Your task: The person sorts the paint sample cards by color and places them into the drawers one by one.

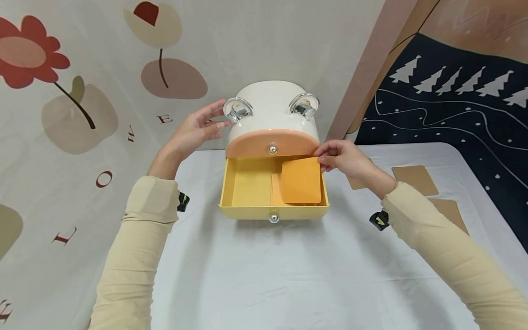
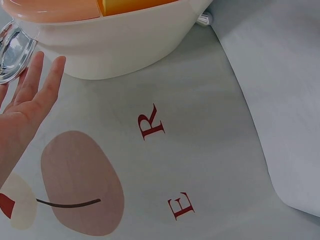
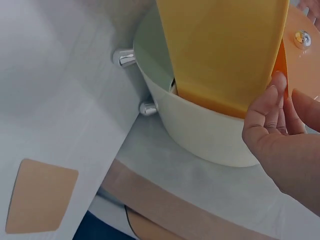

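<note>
A small white storage box (image 1: 268,103) with silver ear-like rings stands at the back of the table. Its peach upper drawer (image 1: 251,144) is closed, while the yellow lower drawer (image 1: 247,212) is pulled out. My right hand (image 1: 342,158) pinches the corner of an orange card (image 1: 301,181) over the right side of that drawer. Under it, partly hidden, lies another flat orange piece (image 1: 275,192). Beside the left silver ring (image 1: 238,110), my left hand (image 1: 195,128) holds its fingers extended; whether they touch the ring I cannot tell.
Brown square cards (image 1: 415,179) lie on the white tablecloth (image 1: 272,275) to the right, partly behind my right arm. A pale printed cloth (image 1: 231,41) hangs behind and left of the box. A dark tree-patterned cloth (image 1: 445,105) is at the right.
</note>
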Demonstrator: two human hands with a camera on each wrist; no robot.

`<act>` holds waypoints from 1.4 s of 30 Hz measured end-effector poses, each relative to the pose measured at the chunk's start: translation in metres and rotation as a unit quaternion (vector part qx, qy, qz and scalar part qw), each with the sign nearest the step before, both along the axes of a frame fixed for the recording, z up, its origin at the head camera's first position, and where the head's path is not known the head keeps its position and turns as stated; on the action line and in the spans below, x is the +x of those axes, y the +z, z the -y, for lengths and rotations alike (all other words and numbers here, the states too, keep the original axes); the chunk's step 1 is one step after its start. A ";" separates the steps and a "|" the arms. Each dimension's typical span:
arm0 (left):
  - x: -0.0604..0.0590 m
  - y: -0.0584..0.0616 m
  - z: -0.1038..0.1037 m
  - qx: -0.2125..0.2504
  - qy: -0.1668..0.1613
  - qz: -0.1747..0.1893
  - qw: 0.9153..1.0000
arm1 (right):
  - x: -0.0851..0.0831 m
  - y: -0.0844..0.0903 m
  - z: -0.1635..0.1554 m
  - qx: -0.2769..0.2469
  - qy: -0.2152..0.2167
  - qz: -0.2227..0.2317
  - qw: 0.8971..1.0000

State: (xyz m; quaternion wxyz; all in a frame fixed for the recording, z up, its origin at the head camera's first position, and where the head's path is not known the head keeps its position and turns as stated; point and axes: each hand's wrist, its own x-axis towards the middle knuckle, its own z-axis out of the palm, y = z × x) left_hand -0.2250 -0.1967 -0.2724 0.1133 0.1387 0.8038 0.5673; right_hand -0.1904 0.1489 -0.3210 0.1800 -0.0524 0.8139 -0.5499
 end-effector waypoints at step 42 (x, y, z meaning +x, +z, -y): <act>-0.001 0.000 -0.001 -0.001 0.002 0.001 1.000 | 0.099 -0.041 0.044 -0.096 0.261 -0.016 0.960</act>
